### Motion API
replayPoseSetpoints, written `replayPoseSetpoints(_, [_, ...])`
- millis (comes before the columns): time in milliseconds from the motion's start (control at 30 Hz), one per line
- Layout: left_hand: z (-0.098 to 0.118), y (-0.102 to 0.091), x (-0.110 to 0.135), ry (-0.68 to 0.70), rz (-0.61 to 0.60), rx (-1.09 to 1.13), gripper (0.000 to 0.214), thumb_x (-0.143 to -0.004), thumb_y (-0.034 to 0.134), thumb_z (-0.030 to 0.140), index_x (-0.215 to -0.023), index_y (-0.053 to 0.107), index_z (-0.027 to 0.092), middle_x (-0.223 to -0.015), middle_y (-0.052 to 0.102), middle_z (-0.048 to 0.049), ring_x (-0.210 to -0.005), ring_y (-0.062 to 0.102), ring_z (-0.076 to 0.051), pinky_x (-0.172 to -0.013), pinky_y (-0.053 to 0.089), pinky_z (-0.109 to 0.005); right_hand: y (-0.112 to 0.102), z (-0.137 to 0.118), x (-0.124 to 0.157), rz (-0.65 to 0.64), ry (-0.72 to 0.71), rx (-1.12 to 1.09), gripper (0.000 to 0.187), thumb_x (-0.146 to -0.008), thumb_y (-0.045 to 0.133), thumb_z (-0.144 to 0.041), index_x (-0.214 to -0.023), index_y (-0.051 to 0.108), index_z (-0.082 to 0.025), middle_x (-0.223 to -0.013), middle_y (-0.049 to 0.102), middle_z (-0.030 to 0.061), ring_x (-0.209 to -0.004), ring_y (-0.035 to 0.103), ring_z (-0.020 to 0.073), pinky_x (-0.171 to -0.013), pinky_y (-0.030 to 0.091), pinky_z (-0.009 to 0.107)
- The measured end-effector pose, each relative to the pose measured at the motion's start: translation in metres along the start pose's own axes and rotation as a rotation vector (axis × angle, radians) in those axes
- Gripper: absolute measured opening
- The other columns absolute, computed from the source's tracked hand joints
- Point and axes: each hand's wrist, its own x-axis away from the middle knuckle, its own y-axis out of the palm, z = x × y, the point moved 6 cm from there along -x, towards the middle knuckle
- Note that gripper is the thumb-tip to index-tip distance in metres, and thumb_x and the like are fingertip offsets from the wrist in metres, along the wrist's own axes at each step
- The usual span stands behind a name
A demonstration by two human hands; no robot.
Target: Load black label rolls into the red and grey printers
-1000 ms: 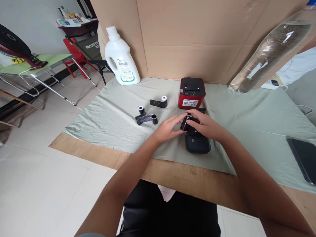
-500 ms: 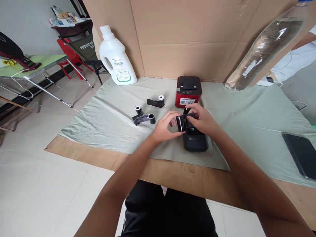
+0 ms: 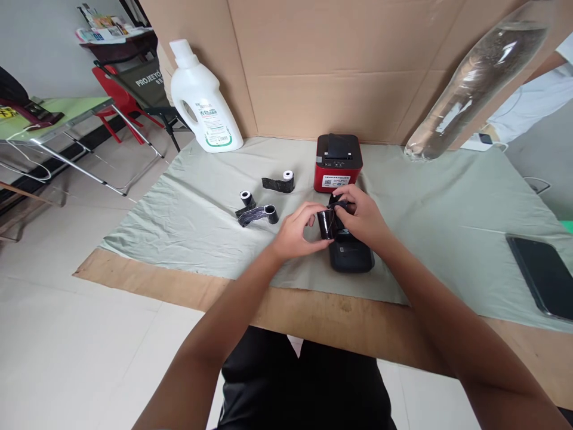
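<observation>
A glossy black roll of ribbon or film (image 3: pixel 327 224) is gripped at its ends by my left hand (image 3: pixel 299 232), thumb below and fingers above. My right hand (image 3: pixel 362 216) pinches a loose dark strip at the roll's upper right. Beneath both hands lies a black handheld device (image 3: pixel 351 255), partly covered by them; it looks like a small printer. Behind it stands a red and black box-shaped printer (image 3: pixel 336 180). To the left are partly unwound black rolls: one roll (image 3: pixel 287 177) farther back, another roll (image 3: pixel 246 198) and a third roll (image 3: pixel 270 214) close together.
A white detergent bottle (image 3: pixel 203 104) leans against the cardboard wall (image 3: pixel 331 77) at back left. A large clear bottle of water (image 3: pixel 474 83) leans at back right. A dark phone (image 3: pixel 544 275) lies right on the grey-green cloth (image 3: pixel 439 239). Another person's arm (image 3: pixel 544 65) shows beyond the cardboard.
The view has shifted slightly, so the table's things sit a little farther left and up. My left hand keeps the roll; my right fingers have drawn slightly closer to its top.
</observation>
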Motion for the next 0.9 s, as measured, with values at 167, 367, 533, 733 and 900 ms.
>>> replayPoseSetpoints(167, [-0.001, -0.003, -0.001, -0.009, 0.066, -0.042, 0.055, -0.080, 0.079, 0.033, -0.131, 0.059, 0.024, -0.115, 0.067, -0.0063, -0.074, 0.056, -0.013, -0.074, 0.055, -0.030, -0.003, -0.002, 0.001, 0.038, 0.009, 0.040, 0.024, -0.083, 0.060, -0.021, -0.107, 0.059, -0.024, -0.084, 0.062, 0.0009, -0.079, 0.062, 0.0211, -0.077, 0.051, 0.037])
replayPoseSetpoints(367, [-0.009, -0.004, -0.002, -0.088, 0.099, -0.153, 0.054, -0.079, 0.082, 0.035, -0.128, 0.061, 0.023, -0.111, 0.068, -0.0045, -0.072, 0.056, -0.013, -0.071, 0.053, -0.028, -0.005, -0.010, 0.005, 0.115, -0.026, 0.081, 0.025, -0.086, 0.059, -0.021, -0.111, 0.057, -0.024, -0.087, 0.064, 0.0019, -0.075, 0.063, 0.0195, -0.075, 0.052, 0.036])
replayPoseSetpoints(533, [-0.011, -0.001, 0.000, -0.105, 0.119, -0.247, 0.054, -0.079, 0.084, 0.034, -0.127, 0.061, 0.023, -0.114, 0.070, -0.0052, -0.082, 0.066, -0.016, -0.073, 0.054, -0.029, 0.006, -0.025, 0.014, 0.139, -0.091, 0.183, 0.025, -0.090, 0.057, -0.022, -0.114, 0.055, -0.026, -0.092, 0.067, 0.0033, -0.073, 0.064, 0.0197, -0.076, 0.054, 0.037])
replayPoseSetpoints(733, [-0.014, 0.001, 0.002, -0.049, 0.102, -0.313, 0.048, -0.087, 0.078, 0.035, -0.129, 0.058, 0.021, -0.121, 0.070, -0.0085, -0.105, 0.072, -0.023, -0.084, 0.058, -0.032, 0.028, -0.036, 0.026, 0.061, -0.162, 0.188, 0.019, -0.093, 0.061, -0.028, -0.111, 0.055, -0.026, -0.090, 0.068, 0.0031, -0.074, 0.064, 0.0199, -0.074, 0.054, 0.037])
replayPoseSetpoints(900, [-0.014, 0.000, 0.002, -0.023, 0.111, -0.277, 0.053, -0.091, 0.076, 0.033, -0.137, 0.051, 0.022, -0.127, 0.068, -0.0094, -0.111, 0.072, -0.022, -0.086, 0.060, -0.031, 0.028, -0.028, 0.024, 0.094, -0.133, 0.072, 0.016, -0.094, 0.057, -0.025, -0.109, 0.054, -0.025, -0.104, 0.069, 0.0068, -0.087, 0.069, 0.0219, -0.081, 0.057, 0.039])
